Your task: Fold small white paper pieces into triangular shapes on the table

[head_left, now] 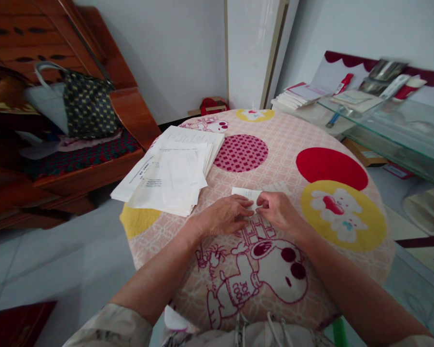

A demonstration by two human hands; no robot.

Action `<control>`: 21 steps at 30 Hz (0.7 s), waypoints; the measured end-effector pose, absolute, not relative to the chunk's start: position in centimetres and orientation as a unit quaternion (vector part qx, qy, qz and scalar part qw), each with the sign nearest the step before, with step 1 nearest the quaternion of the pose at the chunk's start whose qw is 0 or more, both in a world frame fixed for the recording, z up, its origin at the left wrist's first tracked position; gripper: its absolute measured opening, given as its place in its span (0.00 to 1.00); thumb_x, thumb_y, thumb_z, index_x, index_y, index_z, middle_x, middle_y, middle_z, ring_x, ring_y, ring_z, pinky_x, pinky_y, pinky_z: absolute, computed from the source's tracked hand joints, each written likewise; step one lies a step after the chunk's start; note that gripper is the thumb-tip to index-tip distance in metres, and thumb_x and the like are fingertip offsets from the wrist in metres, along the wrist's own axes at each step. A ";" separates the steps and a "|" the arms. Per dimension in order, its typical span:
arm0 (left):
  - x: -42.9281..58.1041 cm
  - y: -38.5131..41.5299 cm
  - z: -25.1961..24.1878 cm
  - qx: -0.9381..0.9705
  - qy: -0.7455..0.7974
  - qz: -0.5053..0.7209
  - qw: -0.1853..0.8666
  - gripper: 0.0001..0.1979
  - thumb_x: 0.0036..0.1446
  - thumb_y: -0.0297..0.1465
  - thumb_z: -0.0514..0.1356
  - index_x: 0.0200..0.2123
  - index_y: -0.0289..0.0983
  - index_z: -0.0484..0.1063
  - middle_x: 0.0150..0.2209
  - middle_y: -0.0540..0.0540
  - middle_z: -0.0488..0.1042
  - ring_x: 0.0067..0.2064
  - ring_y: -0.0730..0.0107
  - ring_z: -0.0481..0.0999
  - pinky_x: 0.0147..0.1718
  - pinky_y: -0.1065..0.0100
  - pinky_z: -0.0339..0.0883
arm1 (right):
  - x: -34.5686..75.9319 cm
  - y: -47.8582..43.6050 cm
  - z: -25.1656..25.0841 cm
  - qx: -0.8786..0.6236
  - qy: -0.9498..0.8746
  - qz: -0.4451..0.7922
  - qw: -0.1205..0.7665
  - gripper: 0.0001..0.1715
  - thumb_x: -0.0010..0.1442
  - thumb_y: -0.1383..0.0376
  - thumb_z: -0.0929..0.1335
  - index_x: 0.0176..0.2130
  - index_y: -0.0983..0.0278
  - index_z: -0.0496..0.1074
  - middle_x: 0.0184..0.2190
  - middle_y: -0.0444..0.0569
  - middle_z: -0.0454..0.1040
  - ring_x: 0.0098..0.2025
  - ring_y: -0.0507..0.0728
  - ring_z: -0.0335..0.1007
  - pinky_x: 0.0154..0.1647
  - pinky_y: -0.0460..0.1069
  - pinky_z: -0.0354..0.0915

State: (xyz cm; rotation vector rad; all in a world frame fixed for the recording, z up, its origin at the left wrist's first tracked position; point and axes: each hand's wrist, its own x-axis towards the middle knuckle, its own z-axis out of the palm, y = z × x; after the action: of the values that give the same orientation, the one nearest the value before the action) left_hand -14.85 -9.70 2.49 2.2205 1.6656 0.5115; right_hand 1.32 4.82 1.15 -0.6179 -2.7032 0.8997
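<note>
A small folded white paper (246, 194) lies near the middle of a round table covered by a pink cartoon-print cloth (275, 154). My left hand (226, 215) rests on the paper's near left edge with its fingers curled down on it. My right hand (280, 209) pinches the paper's near right edge between thumb and fingers. Both hands meet over the sheet and hide most of its near half.
A stack of white printed sheets (173, 168) lies on the table's left side. A wooden bench with a dark patterned handbag (88, 103) stands at the left. At the right is a glass shelf (401, 123) holding papers, pens and metal bowls.
</note>
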 end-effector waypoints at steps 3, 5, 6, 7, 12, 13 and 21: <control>-14.9 -9.7 2.4 0.775 0.587 0.168 0.159 0.11 0.62 0.32 0.63 0.47 0.37 0.78 0.60 0.37 0.74 0.62 0.53 0.72 0.60 0.53 0.66 | 1.1 5.1 1.0 -0.249 -0.915 0.300 0.107 0.07 0.50 0.75 0.68 0.27 0.64 0.73 0.21 0.47 0.74 0.24 0.54 0.67 0.27 0.48 0.56; -15.0 -9.7 2.3 0.778 0.585 0.167 0.158 0.12 0.62 0.32 0.63 0.47 0.37 0.78 0.61 0.37 0.73 0.63 0.54 0.71 0.61 0.53 0.65 | 1.2 5.7 0.9 -0.275 -0.908 0.297 0.109 0.08 0.49 0.75 0.67 0.25 0.64 0.72 0.20 0.46 0.73 0.23 0.53 0.66 0.25 0.48 0.55; -15.1 -9.7 2.2 0.779 0.584 0.166 0.158 0.12 0.62 0.32 0.63 0.48 0.37 0.78 0.61 0.37 0.73 0.63 0.54 0.71 0.61 0.53 0.65 | 1.3 6.3 0.8 -0.287 -0.904 0.294 0.114 0.08 0.48 0.75 0.67 0.24 0.64 0.72 0.20 0.46 0.73 0.22 0.53 0.66 0.25 0.48 0.54; -15.1 -9.7 2.1 0.780 0.582 0.167 0.157 0.12 0.62 0.32 0.63 0.48 0.37 0.78 0.61 0.37 0.72 0.63 0.54 0.70 0.61 0.53 0.65 | 1.5 6.9 0.8 -0.296 -0.902 0.288 0.125 0.08 0.48 0.75 0.67 0.23 0.64 0.72 0.20 0.46 0.73 0.23 0.53 0.66 0.25 0.48 0.54; -15.1 -9.7 1.9 0.776 0.589 0.167 0.152 0.14 0.62 0.33 0.63 0.49 0.35 0.78 0.61 0.36 0.72 0.63 0.53 0.70 0.61 0.53 0.65 | 2.6 9.4 1.0 -0.361 -0.872 0.253 0.212 0.07 0.45 0.73 0.67 0.20 0.63 0.71 0.17 0.45 0.72 0.22 0.54 0.65 0.25 0.48 0.56; -15.1 -9.7 1.9 0.775 0.591 0.165 0.152 0.14 0.61 0.33 0.63 0.49 0.35 0.78 0.61 0.35 0.72 0.63 0.53 0.70 0.62 0.53 0.64 | 2.7 9.3 1.1 -0.358 -0.863 0.271 0.230 0.06 0.47 0.72 0.67 0.22 0.64 0.72 0.18 0.45 0.73 0.23 0.54 0.66 0.26 0.48 0.57; -15.0 -9.8 2.5 0.779 0.571 0.195 0.169 0.09 0.62 0.31 0.62 0.44 0.40 0.79 0.54 0.42 0.77 0.58 0.55 0.75 0.57 0.55 0.68 | 0.6 5.3 1.2 -0.190 -0.907 0.349 0.138 0.07 0.51 0.75 0.68 0.28 0.65 0.74 0.25 0.47 0.76 0.28 0.53 0.70 0.30 0.47 0.61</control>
State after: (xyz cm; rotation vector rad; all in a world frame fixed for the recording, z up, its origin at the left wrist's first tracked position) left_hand -14.99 -9.79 2.53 2.2151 1.6229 0.5537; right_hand 0.64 5.28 1.24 -0.5489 -2.6244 1.0091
